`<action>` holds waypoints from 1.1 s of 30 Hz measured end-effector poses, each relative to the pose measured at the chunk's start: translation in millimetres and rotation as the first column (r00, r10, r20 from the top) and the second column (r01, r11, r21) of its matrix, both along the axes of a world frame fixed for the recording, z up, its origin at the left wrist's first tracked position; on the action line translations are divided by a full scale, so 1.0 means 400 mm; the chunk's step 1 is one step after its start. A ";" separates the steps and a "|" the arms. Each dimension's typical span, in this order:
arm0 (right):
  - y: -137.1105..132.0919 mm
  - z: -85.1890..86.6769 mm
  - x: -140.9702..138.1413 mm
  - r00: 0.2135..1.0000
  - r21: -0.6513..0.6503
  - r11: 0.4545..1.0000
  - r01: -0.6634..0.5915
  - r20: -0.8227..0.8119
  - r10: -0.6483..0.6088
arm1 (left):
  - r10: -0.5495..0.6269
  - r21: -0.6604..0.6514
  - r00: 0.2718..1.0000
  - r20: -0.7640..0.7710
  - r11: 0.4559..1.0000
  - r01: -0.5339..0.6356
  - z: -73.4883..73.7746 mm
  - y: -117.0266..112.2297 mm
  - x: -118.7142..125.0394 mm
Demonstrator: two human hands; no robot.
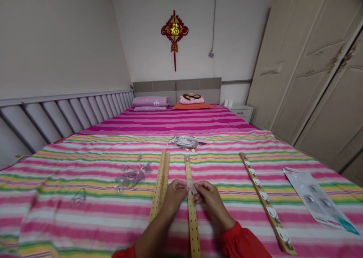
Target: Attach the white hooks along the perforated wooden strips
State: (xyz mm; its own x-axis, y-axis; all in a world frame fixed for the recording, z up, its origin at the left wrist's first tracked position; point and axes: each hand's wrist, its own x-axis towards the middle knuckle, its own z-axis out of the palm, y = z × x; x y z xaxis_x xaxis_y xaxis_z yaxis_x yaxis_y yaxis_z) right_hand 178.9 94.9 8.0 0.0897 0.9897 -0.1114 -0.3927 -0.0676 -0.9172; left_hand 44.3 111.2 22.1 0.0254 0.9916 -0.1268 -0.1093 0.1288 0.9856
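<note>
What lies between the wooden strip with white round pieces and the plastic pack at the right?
Nothing but the striped sheet, in the head view.

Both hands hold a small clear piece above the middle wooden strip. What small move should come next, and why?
Probably lower the clear piece onto the middle strip beneath it. The left hand and right hand pinch it just over that strip, which looks bare, while the right strip already carries a row of similar pieces.

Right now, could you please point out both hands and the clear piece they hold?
left hand (175,193): head view, knuckles.
right hand (209,197): head view, back.
clear piece (191,186): head view, middle, between the fingertips.
</note>
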 end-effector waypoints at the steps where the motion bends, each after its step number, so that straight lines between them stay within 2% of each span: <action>1: 0.008 0.003 0.003 1.000 0.003 1.000 0.004 0.016 -0.004 | 0.012 0.012 1.000 0.000 1.000 -0.012 0.002 0.008 0.003; 6: 0.025 0.006 0.014 0.999 0.017 1.000 0.003 0.043 -0.004 | 0.029 0.072 1.000 -0.012 0.997 -0.028 0.013 0.023 0.005; 12: 0.015 -0.001 0.015 0.997 0.074 0.997 -0.002 0.074 -0.003 | 0.042 0.106 0.999 0.006 0.993 -0.043 0.009 0.015 -0.001; 18: 0.011 0.004 0.007 0.995 0.094 0.992 0.081 0.048 -0.086 | 0.021 0.175 1.000 -0.007 0.984 -0.020 0.009 0.013 0.003; 21: 0.017 0.000 0.007 0.992 0.091 0.989 0.120 0.037 -0.123 | 0.032 0.184 0.999 -0.001 0.982 -0.032 -0.004 0.021 0.006; 27: 0.063 -0.020 0.014 0.994 0.074 0.994 0.081 0.072 -0.087 | 0.050 0.093 0.997 -0.058 0.995 -0.044 -0.046 0.083 0.010; 33: 0.152 -0.047 0.020 0.982 0.110 0.985 0.130 0.122 -0.144 | 0.062 0.064 0.996 -0.065 0.996 -0.057 -0.053 0.163 0.033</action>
State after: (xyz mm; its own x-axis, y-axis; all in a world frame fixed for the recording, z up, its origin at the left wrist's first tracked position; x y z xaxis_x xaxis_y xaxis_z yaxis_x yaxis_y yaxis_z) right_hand 187.0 155.7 -10.9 0.2324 0.9726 0.0100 -0.2701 0.0744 -0.9599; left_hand 57.4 176.3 1.0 -0.0404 0.9971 -0.0641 -0.0486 0.0621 0.9969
